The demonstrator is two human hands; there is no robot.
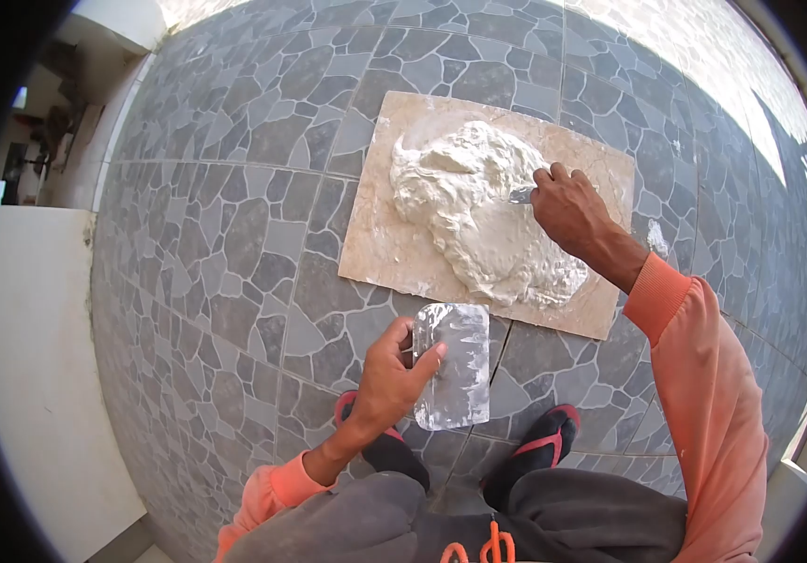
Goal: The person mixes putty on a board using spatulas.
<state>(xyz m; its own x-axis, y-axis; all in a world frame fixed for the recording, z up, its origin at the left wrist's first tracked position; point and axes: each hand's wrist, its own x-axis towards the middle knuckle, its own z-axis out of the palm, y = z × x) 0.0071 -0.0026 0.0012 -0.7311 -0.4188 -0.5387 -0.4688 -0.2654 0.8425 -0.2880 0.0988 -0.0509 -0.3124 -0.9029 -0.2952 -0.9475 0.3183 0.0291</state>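
Observation:
A large mound of wet white plaster (497, 220) is spread over a square beige board (380, 253) on the floor. My right hand (572, 208) is closed at the mound's right side, gripping a putty knife (520, 195). Only a short bit of its metal blade shows; the handle is hidden inside my fist. Nearer my body, just below the board's front edge, my left hand (392, 375) holds a flat rectangular scraper plate (460, 371) by its left side, thumb on top. White smears streak the plate's grey face.
Grey stone-patterned tiles (234, 244) cover the floor around the board. A white block or low wall (42, 375) stands at the left. My feet in red-strapped sandals (544, 441) are close to the board's front. A white splash (656, 239) marks the tiles on the right.

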